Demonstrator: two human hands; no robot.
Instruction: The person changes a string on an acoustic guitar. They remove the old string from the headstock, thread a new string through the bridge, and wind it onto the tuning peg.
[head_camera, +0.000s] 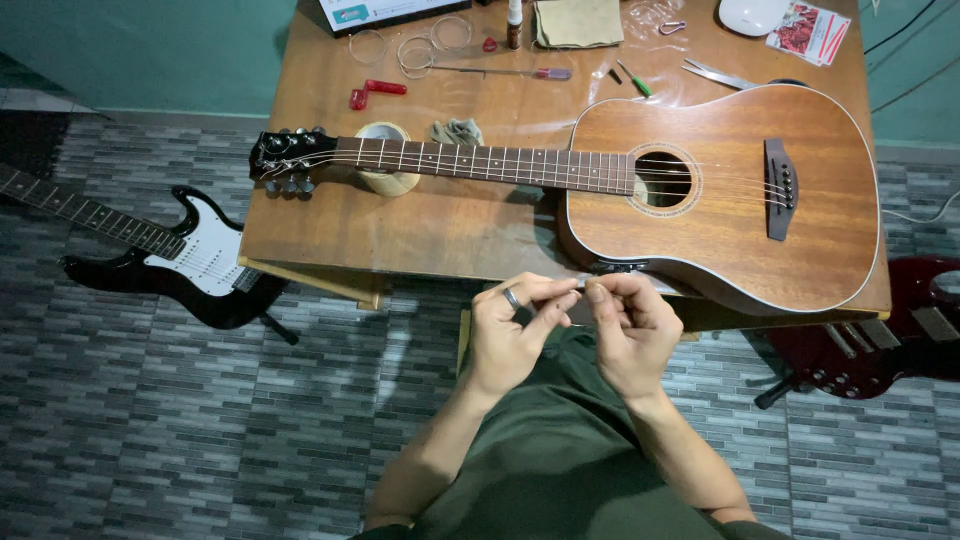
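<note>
Both hands meet below the tabletop (300, 240) edge; the left hand (510, 335) and right hand (628, 330) each have their grip pinched together on a small, thin item too tiny to identify, near the acoustic guitar (720, 200).

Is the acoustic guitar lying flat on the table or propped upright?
Lying flat. The acoustic guitar rests face up on the wooden table, strings and soundhole toward the camera, its neck resting on a tape roll.

An acoustic guitar (700, 190) lies across the wooden table (450, 225), its neck resting on a tape roll (388, 180). A black-and-white electric guitar (180, 260) lies on the floor nearby.
</note>
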